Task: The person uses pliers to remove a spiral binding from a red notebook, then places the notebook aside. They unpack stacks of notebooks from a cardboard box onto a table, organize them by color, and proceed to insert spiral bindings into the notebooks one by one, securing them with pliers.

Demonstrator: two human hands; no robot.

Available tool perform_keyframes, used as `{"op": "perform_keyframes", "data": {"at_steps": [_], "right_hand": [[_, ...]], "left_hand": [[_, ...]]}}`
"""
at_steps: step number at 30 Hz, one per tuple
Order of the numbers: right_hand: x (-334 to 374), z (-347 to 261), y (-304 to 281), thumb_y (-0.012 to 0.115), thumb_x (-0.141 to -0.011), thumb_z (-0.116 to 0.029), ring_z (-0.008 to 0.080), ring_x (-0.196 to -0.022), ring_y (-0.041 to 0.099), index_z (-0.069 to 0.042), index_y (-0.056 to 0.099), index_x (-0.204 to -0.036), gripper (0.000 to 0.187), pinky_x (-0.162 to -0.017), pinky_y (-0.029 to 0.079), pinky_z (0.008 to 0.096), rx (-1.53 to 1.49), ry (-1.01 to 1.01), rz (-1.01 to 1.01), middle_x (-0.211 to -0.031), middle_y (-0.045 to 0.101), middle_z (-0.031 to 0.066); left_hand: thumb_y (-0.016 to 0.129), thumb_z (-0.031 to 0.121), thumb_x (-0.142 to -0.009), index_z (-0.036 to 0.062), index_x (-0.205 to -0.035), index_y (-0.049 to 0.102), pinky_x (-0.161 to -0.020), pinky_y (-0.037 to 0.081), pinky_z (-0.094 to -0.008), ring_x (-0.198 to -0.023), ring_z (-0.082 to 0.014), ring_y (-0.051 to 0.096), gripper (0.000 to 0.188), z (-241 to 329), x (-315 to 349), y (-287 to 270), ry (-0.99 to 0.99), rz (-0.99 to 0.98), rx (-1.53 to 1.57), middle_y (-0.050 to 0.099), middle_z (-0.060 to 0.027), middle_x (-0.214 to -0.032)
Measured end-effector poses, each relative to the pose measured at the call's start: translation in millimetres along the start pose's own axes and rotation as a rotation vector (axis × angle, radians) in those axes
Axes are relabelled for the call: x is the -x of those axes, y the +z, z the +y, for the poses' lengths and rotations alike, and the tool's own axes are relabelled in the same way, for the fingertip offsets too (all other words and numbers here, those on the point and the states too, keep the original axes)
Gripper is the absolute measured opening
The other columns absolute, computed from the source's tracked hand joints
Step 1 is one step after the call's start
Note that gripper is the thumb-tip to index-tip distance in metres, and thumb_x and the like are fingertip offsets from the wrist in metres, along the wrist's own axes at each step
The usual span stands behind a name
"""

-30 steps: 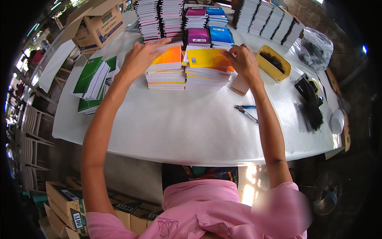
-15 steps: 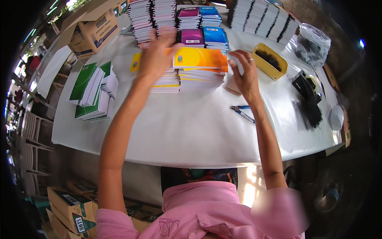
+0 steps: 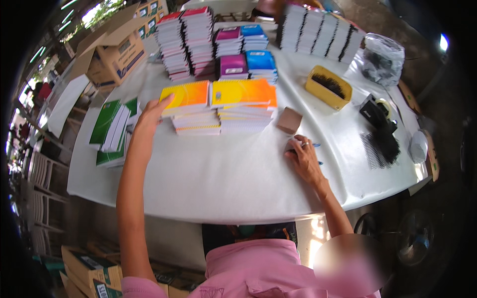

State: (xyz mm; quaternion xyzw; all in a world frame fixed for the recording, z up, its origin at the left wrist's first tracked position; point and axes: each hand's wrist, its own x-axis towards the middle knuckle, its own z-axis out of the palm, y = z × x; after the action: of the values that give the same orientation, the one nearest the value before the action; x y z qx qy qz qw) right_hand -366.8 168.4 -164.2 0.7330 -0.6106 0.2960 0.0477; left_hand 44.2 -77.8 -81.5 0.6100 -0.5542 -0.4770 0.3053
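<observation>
Two stacks of yellow-orange notebooks stand side by side mid-table, a left stack (image 3: 186, 94) and a right stack (image 3: 242, 94). My left hand (image 3: 149, 118) rests at the outer edge of the left stack, fingers stretched out against it and holding nothing. To the right, low on the table, my right hand (image 3: 305, 160) closes its fingers over a pair of pliers; only bits of the blue handles (image 3: 317, 145) show past the fingers. Just beyond that hand lies a small brown block (image 3: 289, 120).
Green notebooks (image 3: 107, 126) lie at the left. Behind stand red (image 3: 194, 42), purple (image 3: 232, 64) and blue (image 3: 260, 60) notebook stacks. At right are a yellow tray (image 3: 318, 93) of black bits, a plastic bag (image 3: 382, 59), black wire coils (image 3: 380, 149) and a tape dispenser (image 3: 372, 110).
My left hand has moved left and down from above the yellow notebooks to their left edge. My right hand has come from beside the right stack down onto the pliers and closed.
</observation>
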Motion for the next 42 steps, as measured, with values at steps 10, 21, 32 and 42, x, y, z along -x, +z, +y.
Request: {"op": "perform_keyframes", "data": {"at_steps": [10,21,32,42], "right_hand": [[-4.1,-10.1,6.3,0.065,-0.084,-0.021,0.0334,-0.112,0.047,-0.003,0.054,-0.108,0.032,-0.092,0.037,0.0439,0.047,0.006,-0.004,-0.119,0.052,0.0149],[2.7,-7.8,9.4,0.065,-0.084,-0.019,0.0323,-0.111,0.048,-0.004,0.056,-0.109,0.03,-0.091,0.038,0.0438,0.068,0.002,0.04,-0.118,0.052,0.0133],[-2.1,-3.7,12.5,0.065,-0.083,-0.021,0.0322,-0.111,0.047,-0.004,0.054,-0.106,0.03,-0.091,0.036,0.0435,0.048,-0.022,0.039,-0.121,0.05,0.0163],[-36.3,-110.7,-36.8,0.077,-0.077,-0.026,0.0168,-0.111,0.053,-0.002,0.055,-0.119,0.053,-0.091,0.043,0.0341,-1.195,0.028,0.182,-0.127,0.054,0.0112]], "left_hand": [[0.066,0.061,-0.077,0.0155,-0.118,0.06,-0.09,0.036,-0.0442,-0.108,-0.0203,0.048,0.062,-1.4,11.8,-11.7,0.056,0.047,-0.059,0.059,-0.0029,-0.115],[0.061,0.061,-0.081,0.019,-0.128,0.056,-0.091,0.035,-0.0504,-0.106,-0.0256,0.047,0.063,-5.1,8.6,-8.1,0.007,0.067,0.027,0.056,-0.0048,-0.122],[0.065,0.033,-0.088,0.0084,-0.125,0.057,-0.086,0.043,-0.0357,-0.104,-0.0168,0.055,0.046,16.7,25.4,-22.9,0.452,0.091,0.263,0.059,-0.0064,-0.12],[0.058,0.014,-0.093,-0.0011,-0.129,0.05,-0.095,0.048,-0.0389,-0.11,-0.0225,0.059,0.04,-3.7,185.1,84.2,0.6,-0.137,0.882,0.059,-0.0107,-0.121]]}}
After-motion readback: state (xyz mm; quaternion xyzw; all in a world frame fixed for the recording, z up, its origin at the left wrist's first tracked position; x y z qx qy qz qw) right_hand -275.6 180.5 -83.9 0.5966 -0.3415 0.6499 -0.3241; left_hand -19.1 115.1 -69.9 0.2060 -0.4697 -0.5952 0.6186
